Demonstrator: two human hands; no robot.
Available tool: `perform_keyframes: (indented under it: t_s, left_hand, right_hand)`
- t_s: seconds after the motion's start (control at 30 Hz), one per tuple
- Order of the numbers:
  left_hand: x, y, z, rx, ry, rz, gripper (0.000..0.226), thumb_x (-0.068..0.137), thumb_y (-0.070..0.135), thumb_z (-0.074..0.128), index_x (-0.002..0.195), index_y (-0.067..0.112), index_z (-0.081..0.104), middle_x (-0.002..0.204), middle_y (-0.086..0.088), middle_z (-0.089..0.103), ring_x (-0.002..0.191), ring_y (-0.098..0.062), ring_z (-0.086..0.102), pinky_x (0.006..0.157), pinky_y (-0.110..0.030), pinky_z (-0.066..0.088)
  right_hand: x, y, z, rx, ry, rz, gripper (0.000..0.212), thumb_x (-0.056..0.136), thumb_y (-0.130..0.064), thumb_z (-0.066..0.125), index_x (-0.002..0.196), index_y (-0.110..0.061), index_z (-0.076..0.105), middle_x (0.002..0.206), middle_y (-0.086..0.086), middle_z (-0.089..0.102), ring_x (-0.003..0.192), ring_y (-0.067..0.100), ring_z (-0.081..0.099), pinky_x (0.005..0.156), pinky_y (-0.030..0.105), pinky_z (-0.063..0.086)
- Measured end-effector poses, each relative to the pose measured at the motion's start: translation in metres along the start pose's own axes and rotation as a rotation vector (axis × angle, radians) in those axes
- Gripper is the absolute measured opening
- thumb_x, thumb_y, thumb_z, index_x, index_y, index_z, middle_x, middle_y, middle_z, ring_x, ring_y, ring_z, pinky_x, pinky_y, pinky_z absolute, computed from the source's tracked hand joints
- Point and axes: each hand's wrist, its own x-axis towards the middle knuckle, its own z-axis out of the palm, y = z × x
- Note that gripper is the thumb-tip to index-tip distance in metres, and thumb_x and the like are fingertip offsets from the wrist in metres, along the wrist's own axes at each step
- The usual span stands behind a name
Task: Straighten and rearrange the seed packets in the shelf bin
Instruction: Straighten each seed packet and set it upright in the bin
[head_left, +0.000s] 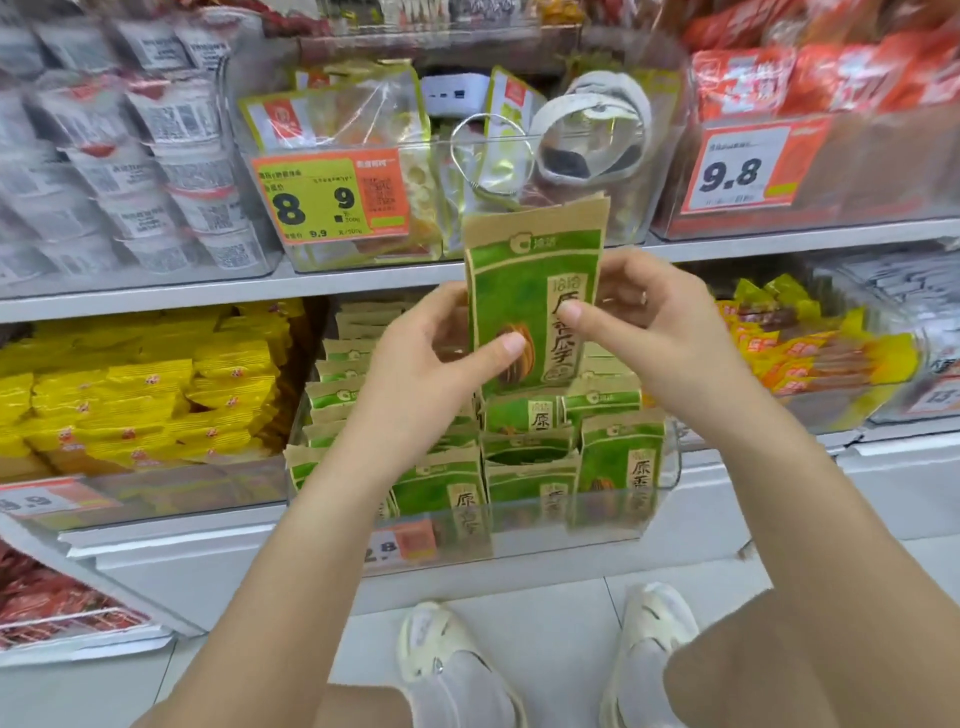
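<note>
- Head view: one green and kraft seed packet (532, 306) is held upright above the clear shelf bin (571, 525), pinched between both hands.
- Left hand (415, 364): thumb is pressed on the lower front of the held packet, the other fingers are curled behind its left edge.
- Right hand (660, 332): thumb is pressed on the packet's right front, near the printed characters; remaining fingers are bent behind the right edge.
- Packet's top edge is seen reaching up in front of the shelf above.
- Below the hands, the remaining seed packets (618, 467) are stood in rows inside the bin, fronts facing out; some lean unevenly.
- Bin is set on the lower shelf, with an orange price label (410, 540) at its front wall.
- Yellow snack packs (145, 400) are stacked to the left of the bin.
- An 8.9 price tag (327, 200) is fixed on the upper shelf's bin.
- White shoes (447, 660) are visible on the floor below.
</note>
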Motion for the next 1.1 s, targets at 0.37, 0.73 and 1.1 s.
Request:
perform_keyframes:
  t_s: [0.37, 0.73, 1.1]
  left_hand:
    - [0.014, -0.045, 0.007, 0.522, -0.084, -0.154, 0.039, 0.092, 0.040, 0.063, 0.129, 0.031, 0.058, 0.103, 0.024, 0.059, 0.102, 0.002, 0.056, 0.094, -0.024, 0.045]
    - [0.004, -0.013, 0.001, 0.735, -0.253, -0.049, 0.024, 0.076, 0.059, 0.055, 0.095, 0.048, 0.065, 0.092, 0.032, 0.063, 0.100, 0.008, 0.054, 0.089, -0.023, 0.042]
    - [0.010, -0.012, 0.022, 1.087, -0.323, 0.059, 0.029, 0.100, 0.048, 0.040, 0.102, 0.035, 0.065, 0.085, 0.013, 0.066, 0.083, -0.008, 0.061, 0.085, -0.026, 0.039]
  right_hand:
    - [0.007, 0.068, 0.005, -0.329, -0.128, 0.134, 0.011, 0.087, -0.023, 0.068, 0.082, -0.033, 0.064, 0.082, -0.011, 0.069, 0.081, 0.001, 0.064, 0.079, 0.030, 0.051]
    - [0.009, 0.062, 0.003, -0.641, -0.091, 0.053, 0.007, 0.085, -0.032, 0.069, 0.085, -0.029, 0.075, 0.082, -0.012, 0.063, 0.080, 0.010, 0.060, 0.071, 0.031, 0.045]
    - [0.016, 0.063, 0.007, -0.756, -0.190, 0.139, 0.011, 0.088, -0.038, 0.065, 0.090, -0.032, 0.075, 0.079, -0.015, 0.055, 0.076, 0.011, 0.054, 0.065, 0.026, 0.033]
